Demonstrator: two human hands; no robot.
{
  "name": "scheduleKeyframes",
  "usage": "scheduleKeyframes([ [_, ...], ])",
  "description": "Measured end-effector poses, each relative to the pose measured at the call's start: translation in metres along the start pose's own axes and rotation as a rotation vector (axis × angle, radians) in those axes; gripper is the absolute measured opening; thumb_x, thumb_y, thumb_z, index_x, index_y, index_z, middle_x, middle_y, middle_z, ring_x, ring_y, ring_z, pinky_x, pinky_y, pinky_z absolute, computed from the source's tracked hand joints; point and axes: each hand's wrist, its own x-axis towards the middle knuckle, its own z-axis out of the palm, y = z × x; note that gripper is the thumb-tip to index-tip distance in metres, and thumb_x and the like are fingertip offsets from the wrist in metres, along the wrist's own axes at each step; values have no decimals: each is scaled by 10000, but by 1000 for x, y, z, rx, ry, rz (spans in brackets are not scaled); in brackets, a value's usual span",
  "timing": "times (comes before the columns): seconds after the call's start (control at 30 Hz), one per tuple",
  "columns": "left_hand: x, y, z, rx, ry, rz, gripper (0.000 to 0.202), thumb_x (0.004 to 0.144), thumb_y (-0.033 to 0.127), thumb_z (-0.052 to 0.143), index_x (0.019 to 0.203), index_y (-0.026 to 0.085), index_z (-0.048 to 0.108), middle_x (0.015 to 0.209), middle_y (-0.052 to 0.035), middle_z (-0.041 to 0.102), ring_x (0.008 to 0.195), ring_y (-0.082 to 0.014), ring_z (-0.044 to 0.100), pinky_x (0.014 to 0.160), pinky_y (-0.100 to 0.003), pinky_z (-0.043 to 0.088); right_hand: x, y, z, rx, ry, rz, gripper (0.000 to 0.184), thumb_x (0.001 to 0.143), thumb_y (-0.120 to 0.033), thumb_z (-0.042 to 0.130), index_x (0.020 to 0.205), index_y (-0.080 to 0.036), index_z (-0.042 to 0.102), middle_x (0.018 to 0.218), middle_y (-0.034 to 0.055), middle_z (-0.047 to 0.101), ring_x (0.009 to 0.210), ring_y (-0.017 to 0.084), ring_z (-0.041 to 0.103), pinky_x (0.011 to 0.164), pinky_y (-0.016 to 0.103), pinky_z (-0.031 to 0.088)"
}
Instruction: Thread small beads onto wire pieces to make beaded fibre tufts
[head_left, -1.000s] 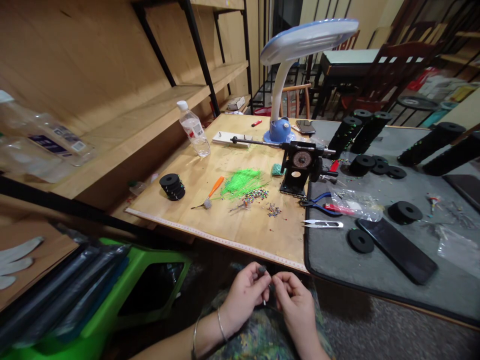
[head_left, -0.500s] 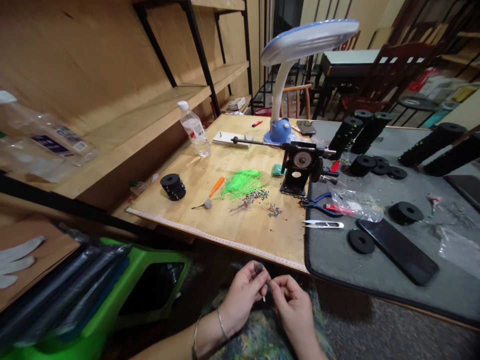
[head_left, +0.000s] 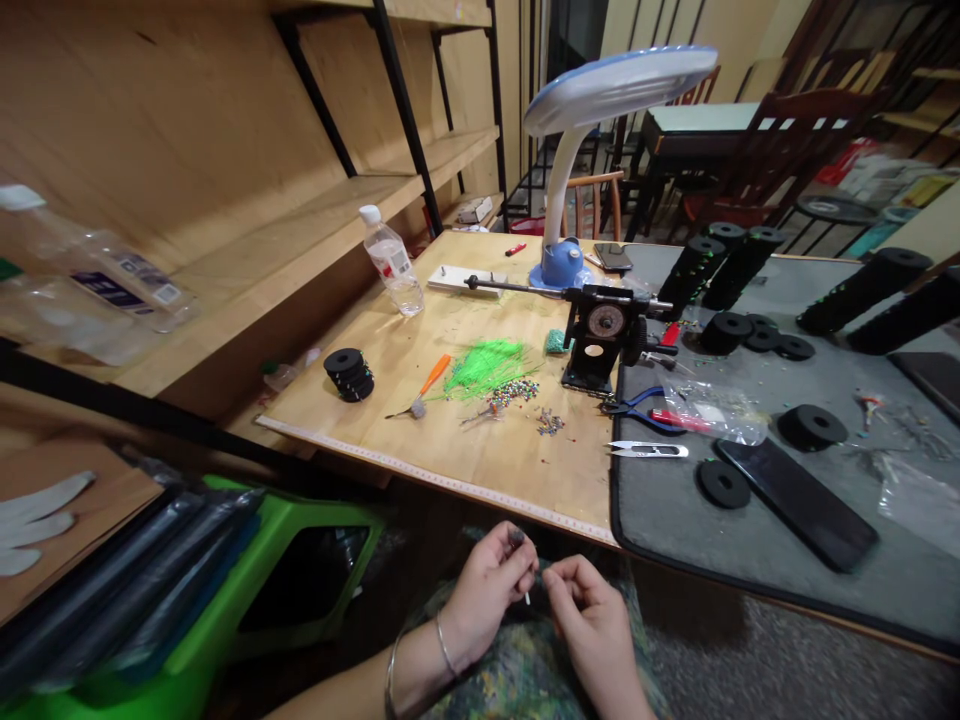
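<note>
Over my lap, in front of the table edge, my left hand [head_left: 491, 585] is closed around a small dark grey piece [head_left: 517, 537]. A thin white tip [head_left: 527, 600] pokes out below those fingers. Close by on the right, my right hand [head_left: 592, 620] is pinched, thumb against forefinger; whatever it grips is too small to make out. A narrow gap separates the two hands. On the table beyond lie bright green strands [head_left: 487, 367], multicoloured beads [head_left: 516, 392], a little heap of small metal pieces [head_left: 550, 422] and an orange-handled tool [head_left: 431, 380].
A black hand-cranked winder [head_left: 592, 340] stands mid-table, with a blue-based lamp [head_left: 561, 262] behind. Thread snips [head_left: 649, 450], blue-handled pliers [head_left: 645, 408], a phone [head_left: 799, 505] and black foam spools [head_left: 812, 427] lie on the grey mat. A water bottle [head_left: 394, 265] stands at left.
My right hand has drawn slightly away from the left, widening the gap between the fingertips. The left hand stays almost in place, and the view has shifted a little.
</note>
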Motion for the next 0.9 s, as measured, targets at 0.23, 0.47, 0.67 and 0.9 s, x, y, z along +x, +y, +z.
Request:
scheduleKeyframes([
  [0.23, 0, 1, 1, 2, 28, -6, 378, 689, 434, 721, 719, 182, 440, 647, 58, 508, 481, -44, 378, 455, -180, 219, -2, -4, -1, -54, 23, -58, 315, 825, -433, 591, 650, -171, 607, 480, -49, 446, 433, 100, 355, 413, 205, 275],
  [0.47, -1, 1, 1, 25, 24, 15, 354, 707, 419, 707, 721, 180, 447, 629, 60, 510, 474, -44, 374, 444, -181, 219, -1, -3, -1, -55, 10, -54, 307, 832, -424, 583, 662, -170, 608, 498, -41, 472, 442, 105, 378, 424, 206, 289],
  [0.67, 0, 0, 1, 62, 24, 43, 355, 719, 432, 694, 725, 178, 446, 618, 63, 509, 473, -44, 374, 444, -180, 232, -2, -3, -1, -67, 16, -58, 294, 831, -399, 588, 654, -166, 612, 486, -46, 463, 436, 103, 380, 430, 209, 282],
  [0.9, -1, 0, 0, 110, 9, 88, 337, 748, 427, 673, 722, 178, 447, 612, 62, 499, 477, -51, 381, 453, -186, 262, -2, -6, -1, -74, 7, -65, 285, 837, -388, 578, 659, -168, 613, 500, -36, 491, 443, 109, 398, 440, 212, 293],
])
